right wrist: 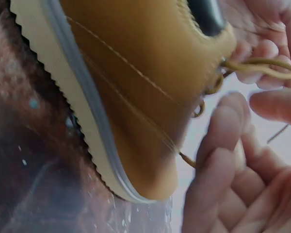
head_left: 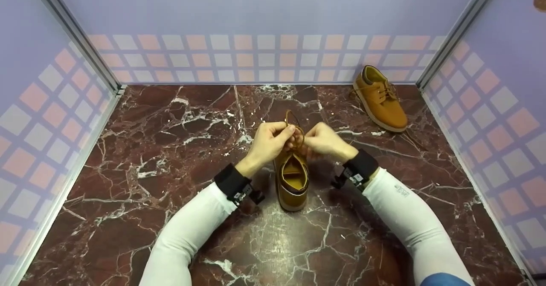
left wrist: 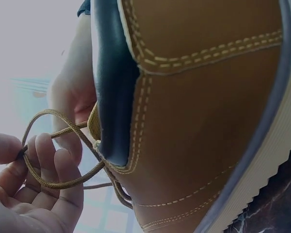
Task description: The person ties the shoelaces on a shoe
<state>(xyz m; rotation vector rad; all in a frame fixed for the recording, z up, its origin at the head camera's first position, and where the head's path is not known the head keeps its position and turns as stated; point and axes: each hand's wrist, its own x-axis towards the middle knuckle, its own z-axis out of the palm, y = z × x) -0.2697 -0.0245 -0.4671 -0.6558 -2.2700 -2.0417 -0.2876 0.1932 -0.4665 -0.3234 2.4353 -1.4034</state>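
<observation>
A tan leather lace-up shoe [head_left: 292,188] stands on the marbled surface between both hands, its heel toward me. The left hand [head_left: 273,138] is above its front opening. Thumb and fingers there pinch a loop of brown shoelace [left wrist: 53,185], which the left wrist view shows up close. The right hand [head_left: 326,141] is just right of the laces, blurred along its lower fingers. In the right wrist view, the right thumb [right wrist: 276,104] and bent fingers [right wrist: 218,131] stand slightly apart, no lace visible between their tips. Part of the lacing is hidden behind them.
A matching tan shoe [head_left: 381,102] leans at the back right, its heel raised near the wall, a loose lace [head_left: 416,141] trailing beside it. Purple checkered walls [head_left: 264,59] enclose the back and sides. Each wrist wears a black band [head_left: 232,181] with a small camera.
</observation>
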